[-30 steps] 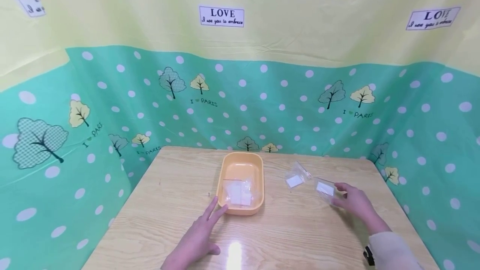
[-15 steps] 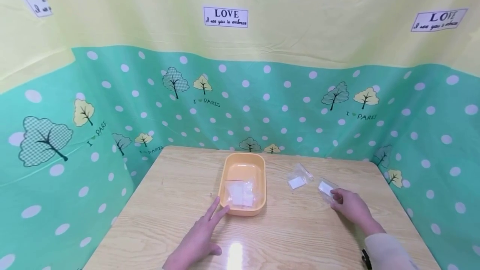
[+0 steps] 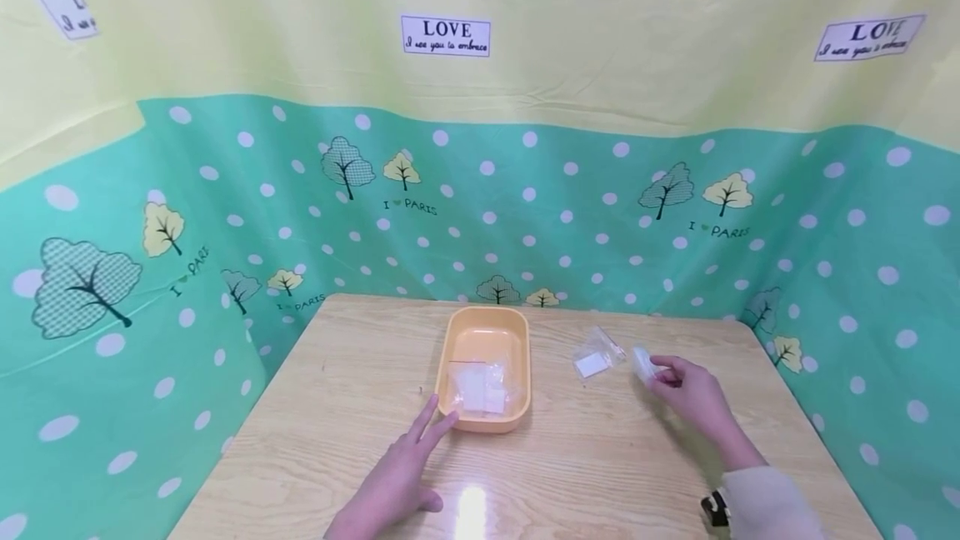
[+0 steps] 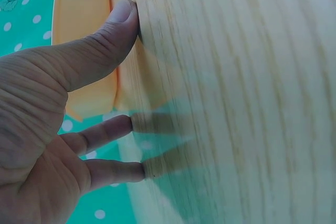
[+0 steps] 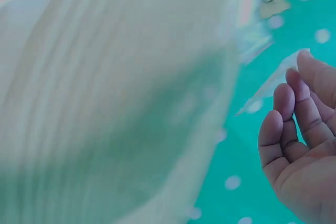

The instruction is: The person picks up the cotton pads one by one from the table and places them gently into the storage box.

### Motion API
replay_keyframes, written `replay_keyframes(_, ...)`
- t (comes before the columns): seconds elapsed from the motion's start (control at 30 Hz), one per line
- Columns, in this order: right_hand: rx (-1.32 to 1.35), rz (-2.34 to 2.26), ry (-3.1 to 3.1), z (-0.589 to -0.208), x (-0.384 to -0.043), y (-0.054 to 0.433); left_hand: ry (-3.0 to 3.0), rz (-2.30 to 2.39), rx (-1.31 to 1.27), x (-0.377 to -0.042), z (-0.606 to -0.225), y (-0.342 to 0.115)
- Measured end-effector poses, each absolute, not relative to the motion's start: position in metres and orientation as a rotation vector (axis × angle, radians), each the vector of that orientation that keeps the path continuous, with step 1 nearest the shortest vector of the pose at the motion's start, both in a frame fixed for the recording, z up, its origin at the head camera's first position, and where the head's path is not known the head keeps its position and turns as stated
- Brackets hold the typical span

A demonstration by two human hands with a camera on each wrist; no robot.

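Observation:
My right hand (image 3: 693,402) pinches a small clear plastic bag with a white piece (image 3: 642,363) at its edge, lifted off the table. In the right wrist view the bag (image 5: 270,85) looks thin and pale between thumb and fingertips. Left of it, a similar clear bag (image 3: 592,365) with a white piece lies on the table. An orange plastic bin (image 3: 483,340) stands at the table's middle, holding clear bags (image 3: 480,390) with white pieces that overlap. My left hand (image 3: 397,473) rests with fingers spread at the bin's near left corner; its fingertips touch the table in the left wrist view.
The wooden table (image 3: 577,457) has its far edge close against a green dotted curtain (image 3: 525,215), which also closes off both sides. A tiny dark speck (image 3: 421,390) lies left of the bin. Light glares off the table's near part.
My right hand has picked the bag up from the table, turned it more upright and shifted slightly left. The left hand and the bin have stayed in place.

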State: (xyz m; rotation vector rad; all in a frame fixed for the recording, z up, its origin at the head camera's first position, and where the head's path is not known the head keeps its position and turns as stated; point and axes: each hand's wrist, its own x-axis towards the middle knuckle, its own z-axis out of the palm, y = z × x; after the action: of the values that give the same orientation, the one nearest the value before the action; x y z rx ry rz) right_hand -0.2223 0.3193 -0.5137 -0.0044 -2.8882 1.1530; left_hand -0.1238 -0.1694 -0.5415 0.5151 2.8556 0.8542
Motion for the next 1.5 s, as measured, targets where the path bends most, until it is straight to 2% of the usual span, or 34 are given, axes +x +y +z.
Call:
replay_keyframes(0.33, -0.021, 1.483, -2.689, -0.486, -0.219, 0.249, 2.844, 0.857, 0.503, -0.124, -0.542, -0.170)
replay_keyframes(0.53, 0.059, 1.627, -2.580, -0.472, -0.220, 0.206, 2.852, 0.848, 0.511, -0.124, -0.543, -0.169)
replay_keyframes(0.87, 0.118, 1.793, -2.496, -0.470, -0.221, 0.150, 2.857, 0.839, 0.517, -0.124, -0.541, -0.169)
replay_keyframes(1.2, 0.209, 1.873, -2.459, -0.473, -0.219, 0.117, 2.849, 0.847, 0.514, -0.123, -0.541, -0.170)
replay_keyframes(1.5, 0.298, 1.675, -2.607, -0.489, -0.217, 0.104, 2.842, 0.854, 0.506, -0.123, -0.542, -0.170)
